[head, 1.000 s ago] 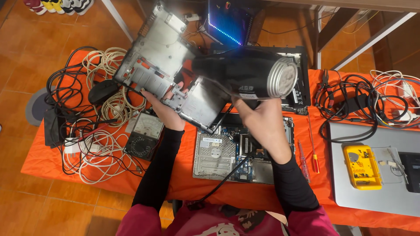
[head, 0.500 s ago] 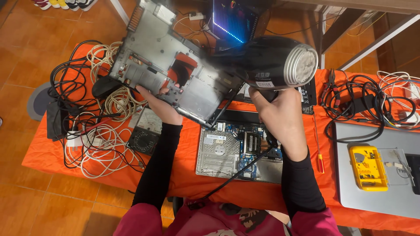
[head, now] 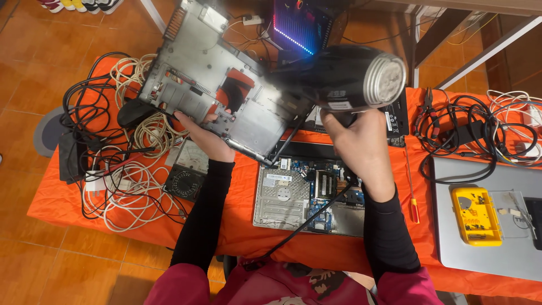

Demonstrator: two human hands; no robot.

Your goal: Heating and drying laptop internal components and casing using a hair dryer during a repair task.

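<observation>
The grey laptop bottom case (head: 217,96) is held tilted above the orange table (head: 237,226), its bare inner side facing the camera, up at about eleven o'clock from the middle of the view. The left hand (head: 204,133) grips its lower edge, fingers curled onto the inner face and the thumb hidden under it. At about one o'clock, the right hand (head: 357,138) is closed around the handle of a black hair dryer (head: 344,76); its barrel lies level, the silver rear grille points to three o'clock, and the nozzle end meets the right edge of the case. The dryer's black cord (head: 307,217) drops from the handle toward six o'clock, crossing an exposed laptop motherboard tray (head: 299,195) that lies flat on the table just below both hands.

At nine o'clock from the left hand sits a tangle of white and black cables (head: 121,169), with an analogue multimeter (head: 189,172) beside the left forearm. At three o'clock from the right hand lies a red-handled screwdriver (head: 412,192), and farther right is a closed silver laptop (head: 485,220) carrying a yellow parts box (head: 475,216). More black cables (head: 468,133) are coiled at two o'clock. A device with a lit strip of coloured lights (head: 296,28) stands at twelve o'clock behind the case.
</observation>
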